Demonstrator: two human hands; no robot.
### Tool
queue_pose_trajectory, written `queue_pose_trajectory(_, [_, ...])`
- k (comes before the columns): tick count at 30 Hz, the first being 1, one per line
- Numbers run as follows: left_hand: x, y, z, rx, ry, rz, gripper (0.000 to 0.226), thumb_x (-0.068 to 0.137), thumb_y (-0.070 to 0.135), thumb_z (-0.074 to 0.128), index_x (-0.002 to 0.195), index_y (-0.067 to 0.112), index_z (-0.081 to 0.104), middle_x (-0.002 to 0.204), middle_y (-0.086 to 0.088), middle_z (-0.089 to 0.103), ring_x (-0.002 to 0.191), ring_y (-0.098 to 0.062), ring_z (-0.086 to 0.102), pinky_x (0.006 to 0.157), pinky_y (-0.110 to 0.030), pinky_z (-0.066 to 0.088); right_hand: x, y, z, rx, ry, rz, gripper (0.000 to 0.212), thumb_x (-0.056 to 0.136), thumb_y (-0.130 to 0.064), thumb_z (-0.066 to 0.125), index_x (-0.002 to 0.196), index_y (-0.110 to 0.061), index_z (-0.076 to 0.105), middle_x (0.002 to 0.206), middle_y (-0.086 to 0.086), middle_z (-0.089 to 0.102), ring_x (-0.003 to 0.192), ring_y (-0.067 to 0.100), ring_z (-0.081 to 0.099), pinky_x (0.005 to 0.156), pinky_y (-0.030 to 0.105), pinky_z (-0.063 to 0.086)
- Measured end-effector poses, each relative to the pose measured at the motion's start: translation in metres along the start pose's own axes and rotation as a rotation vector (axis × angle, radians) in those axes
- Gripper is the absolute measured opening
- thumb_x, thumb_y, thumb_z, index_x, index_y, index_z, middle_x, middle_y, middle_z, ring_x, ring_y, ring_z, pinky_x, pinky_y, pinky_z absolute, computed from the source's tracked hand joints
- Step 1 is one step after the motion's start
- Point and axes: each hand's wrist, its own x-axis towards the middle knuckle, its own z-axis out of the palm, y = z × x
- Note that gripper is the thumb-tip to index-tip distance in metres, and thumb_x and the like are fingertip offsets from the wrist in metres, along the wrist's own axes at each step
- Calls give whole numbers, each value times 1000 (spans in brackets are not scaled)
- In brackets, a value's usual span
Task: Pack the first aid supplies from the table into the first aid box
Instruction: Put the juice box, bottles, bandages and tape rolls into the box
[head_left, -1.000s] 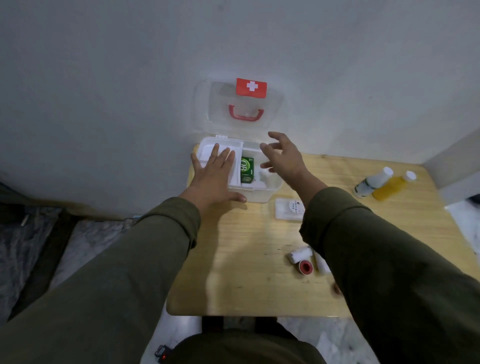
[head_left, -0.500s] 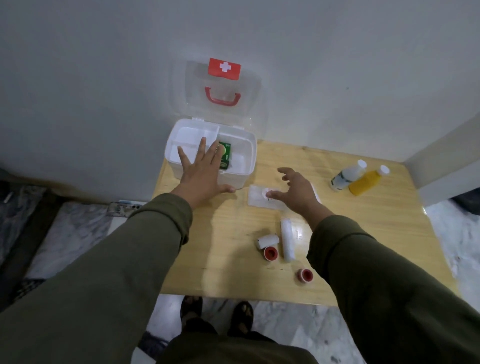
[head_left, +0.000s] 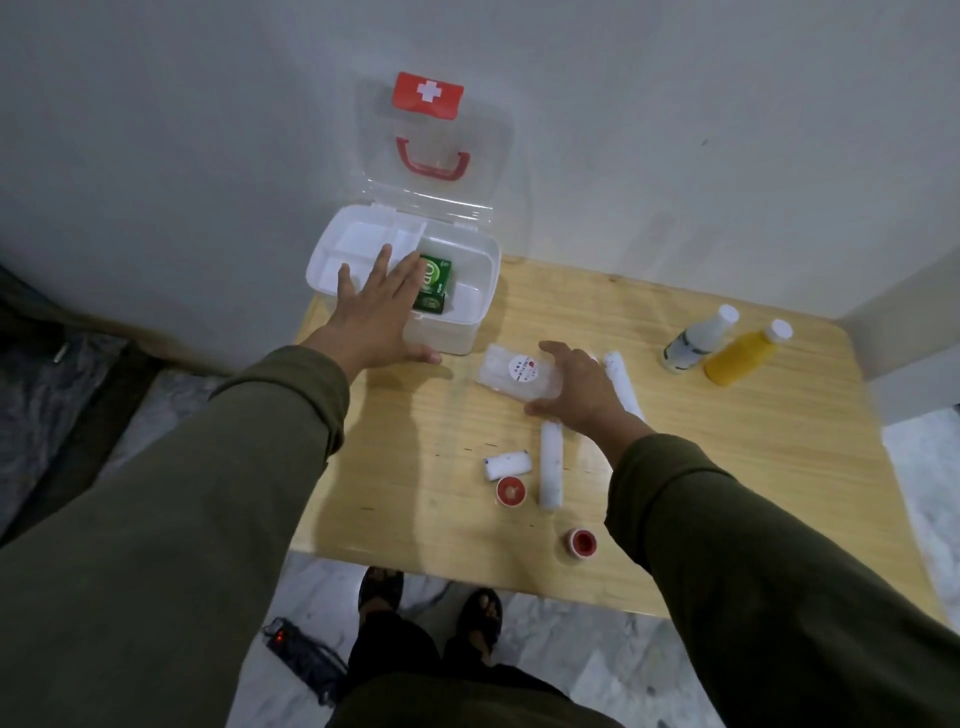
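**Box open, hands on the counter**

The first aid box (head_left: 457, 332) sits at 11 o'clock on the counter (head_left: 415, 467), lid up. The left hand (head_left: 376, 312) lies flat on its front edge, fingers (head_left: 382, 265) spread, holding nothing. A green pack (head_left: 434, 283) lies inside. At 12 o'clock, the right hand (head_left: 576, 387) rests on a clear packet (head_left: 511, 371); it may be gripping, I cannot tell. White rolls (head_left: 550, 470) lie at 6 o'clock. Two bottles (head_left: 740, 353) stand at 2 o'clock.
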Motion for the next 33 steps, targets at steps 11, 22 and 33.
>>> queue_pose_trajectory(11, [-8, -3, -13, -67, -24, -37, 127, 67, 70, 64, 148, 16, -17, 159, -1, -18, 143, -23, -25, 113, -60, -6, -15, -20, -72, 346, 207, -39, 83, 65, -24, 85, 136, -26, 41, 131, 8, 51, 115, 27, 54, 99, 34, 44])
queue_pose_trajectory(22, [1, -45, -39, -23, -31, -5, 126, 67, 71, 63, 148, 14, -14, 160, 0, -13, 145, -23, -20, 112, -61, 0, 2, -100, -100, 552, 277, -89, 80, 69, -24, 82, 136, -27, 40, 119, 8, 51, 80, 25, 66, 71, 28, 55])
queue_pose_trajectory(33, [10, -62, -20, 33, -94, 76, 124, 68, 74, 58, 148, 12, -14, 159, -4, -15, 145, -24, -21, 113, -57, -4, 42, -151, -33, 312, 146, -50, 83, 64, -26, 85, 135, -24, 43, 129, 9, 53, 109, 26, 55, 96, 42, 50])
